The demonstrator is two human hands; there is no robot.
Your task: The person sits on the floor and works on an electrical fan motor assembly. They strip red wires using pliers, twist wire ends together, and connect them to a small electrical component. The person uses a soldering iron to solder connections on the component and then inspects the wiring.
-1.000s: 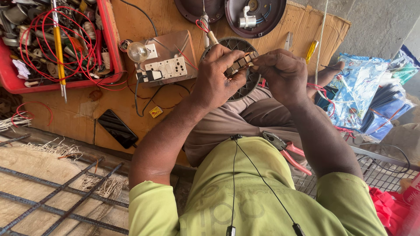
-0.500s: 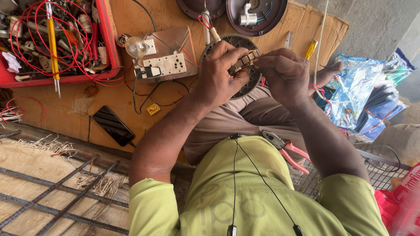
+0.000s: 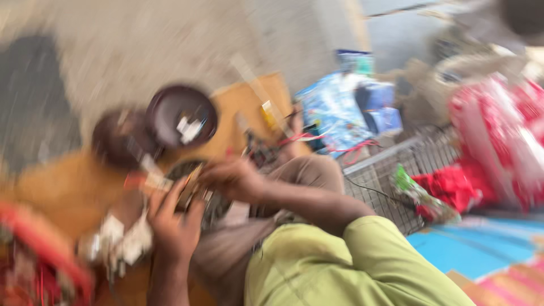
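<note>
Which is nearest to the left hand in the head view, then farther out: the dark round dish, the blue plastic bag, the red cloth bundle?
1. Dark round dish: just above the left hand, on the brown board.
2. Blue plastic bag: upper middle, past the right hand.
3. Red cloth bundle: far right, beyond the wire grid.

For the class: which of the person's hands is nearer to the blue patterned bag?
Right. The right hand sits further toward the blue patterned bag, though clearly apart from it. The left hand lies lower and further away, on the far side of the right one.
</note>
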